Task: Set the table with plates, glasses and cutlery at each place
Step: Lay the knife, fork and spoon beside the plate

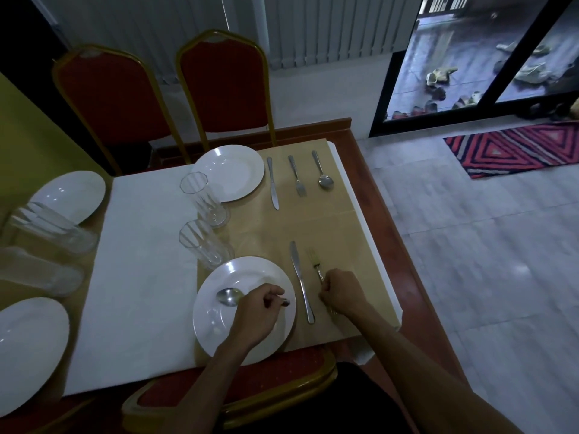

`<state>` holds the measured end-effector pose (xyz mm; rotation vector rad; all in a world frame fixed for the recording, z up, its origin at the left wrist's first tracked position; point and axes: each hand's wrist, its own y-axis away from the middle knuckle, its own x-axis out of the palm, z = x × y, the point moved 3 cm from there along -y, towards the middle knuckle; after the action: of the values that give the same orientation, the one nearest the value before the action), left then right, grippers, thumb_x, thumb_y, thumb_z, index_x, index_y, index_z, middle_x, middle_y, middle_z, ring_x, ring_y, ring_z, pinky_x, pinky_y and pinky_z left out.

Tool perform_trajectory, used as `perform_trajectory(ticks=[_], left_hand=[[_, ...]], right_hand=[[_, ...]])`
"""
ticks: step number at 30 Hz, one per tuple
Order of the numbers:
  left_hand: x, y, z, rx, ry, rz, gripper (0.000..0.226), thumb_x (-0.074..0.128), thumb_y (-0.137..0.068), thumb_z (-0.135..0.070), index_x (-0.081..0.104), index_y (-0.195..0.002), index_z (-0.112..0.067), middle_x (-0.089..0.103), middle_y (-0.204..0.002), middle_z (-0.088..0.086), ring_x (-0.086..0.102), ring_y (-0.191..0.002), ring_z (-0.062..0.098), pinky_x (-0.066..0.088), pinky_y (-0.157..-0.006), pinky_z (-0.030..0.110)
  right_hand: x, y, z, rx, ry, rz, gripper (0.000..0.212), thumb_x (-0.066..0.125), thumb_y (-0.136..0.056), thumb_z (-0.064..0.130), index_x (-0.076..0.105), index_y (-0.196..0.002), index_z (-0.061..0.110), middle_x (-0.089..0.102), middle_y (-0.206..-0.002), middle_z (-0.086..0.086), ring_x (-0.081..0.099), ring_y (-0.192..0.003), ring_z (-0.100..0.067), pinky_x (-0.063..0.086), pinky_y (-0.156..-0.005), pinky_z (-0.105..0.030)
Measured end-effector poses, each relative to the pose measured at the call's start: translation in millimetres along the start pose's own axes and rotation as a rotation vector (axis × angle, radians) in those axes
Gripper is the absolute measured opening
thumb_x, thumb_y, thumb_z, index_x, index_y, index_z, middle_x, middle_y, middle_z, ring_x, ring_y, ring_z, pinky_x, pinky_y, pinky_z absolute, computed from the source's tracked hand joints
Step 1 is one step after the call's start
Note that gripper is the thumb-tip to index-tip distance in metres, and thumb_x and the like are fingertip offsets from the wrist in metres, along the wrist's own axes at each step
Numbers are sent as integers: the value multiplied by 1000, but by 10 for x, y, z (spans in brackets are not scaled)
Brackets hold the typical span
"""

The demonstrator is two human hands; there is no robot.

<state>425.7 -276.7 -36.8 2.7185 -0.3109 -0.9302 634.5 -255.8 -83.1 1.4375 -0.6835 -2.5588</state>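
Your left hand (257,311) sits at 6 o'clock of the frame, fingers curled round the handle of a spoon (229,296); the bowl points to 9 over the near plate (216,333); cannot tell if it touches the plate. Your right hand (341,292), at 3 of that plate, is clenched on the handle of the near fork (313,260); tines point to 12, and the fork lies on the tan mat (338,220). The near knife (301,281) lies between plate and fork, apart from both, tip to 12. The near glass (203,244) stands upright at 11 of the near plate, just beside its rim.

Far place at 12: far plate (230,172); far glass (203,198) upright at its 7, overlapping the rim; then to its 3, in a row, far knife (273,183), far fork (297,177), far spoon (324,175), all apart.

At 9 on the frame edge: two spare plates (72,195) (28,339); two glasses lying on their sides (53,227) (40,270) between them. White cloth (141,261) covers the middle of the table (407,261); two red chairs (219,89) (116,98) at 12, one red chair (250,380) at 6; patterned rug (517,151) at 2.
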Motion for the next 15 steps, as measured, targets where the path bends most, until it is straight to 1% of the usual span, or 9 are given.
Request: perform_trajectory(ticks=[2, 4, 6, 8, 10, 11, 13, 15], left_hand=[[-13, 17, 33, -9, 9, -11, 19, 57, -95, -7, 68, -103, -19, 65, -85, -22, 58, -83, -23, 43, -67, 1], [-20, 23, 65, -14, 0, -18, 19, 59, -95, -11, 69, -102, -25, 68, -91, -18, 60, -87, -16, 42, -68, 1], [-31, 26, 105, -22, -7, -21, 18, 60, -94, -15, 70, -104, -27, 69, -96, -17, 60, -90, -10, 43, -69, 3], [-33, 22, 124, -31, -12, -23, 17, 61, -94, -15, 71, -105, -24, 69, -94, -18, 61, -90, -9, 43, -69, 3], [-29, 30, 107, -34, -1, -17, 16, 60, -95, -13, 71, -105, -21, 67, -89, -22, 60, -87, -16, 42, -69, 1], [-23, 39, 93, -35, 5, -11, 16, 60, -95, -11, 70, -104, -20, 66, -87, -24, 58, -86, -20, 42, -69, -1], [-8, 55, 70, -36, 21, 7, 17, 58, -95, -8, 69, -101, -20, 66, -84, -25, 57, -84, -24, 41, -69, -2], [8, 64, 70, -39, 31, 24, 19, 58, -95, -7, 68, -98, -22, 67, -84, -24, 58, -85, -22, 43, -70, 1]], right_hand=[[-2, -15, 20, 3, 27, 39, 10, 70, -80, 15, 62, -80, 8, 65, -80, -5, 66, -79, -20, 45, -62, -24], [5, -15, 16, 17, 26, 63, 20, 71, -77, 12, 53, -68, 12, 54, -64, 1, 60, -68, -17, 39, -50, -19], [24, -17, 10, 23, 20, 63, 25, 74, -75, 13, 51, -64, 14, 50, -60, 4, 59, -64, -15, 35, -45, -17], [41, -16, 0, 33, 18, 61, 22, 79, -73, 15, 57, -69, 11, 55, -63, 2, 63, -66, -16, 41, -47, -19], [42, -11, -6, 39, 18, 58, 19, 82, -71, 17, 65, -74, 7, 64, -69, -3, 69, -71, -18, 54, -56, -25], [41, -10, -12, 39, 8, 50, 19, 82, -72, 18, 68, -78, 6, 68, -73, -5, 70, -73, -19, 57, -62, -28], [24, -8, -16, 35, -3, 20, 19, 80, -76, 19, 71, -84, 4, 72, -81, -8, 71, -78, -21, 57, -67, -29], [2, -11, -22, 32, -9, -8, 20, 77, -79, 20, 71, -87, 3, 73, -85, -10, 71, -80, -22, 55, -68, -29]])
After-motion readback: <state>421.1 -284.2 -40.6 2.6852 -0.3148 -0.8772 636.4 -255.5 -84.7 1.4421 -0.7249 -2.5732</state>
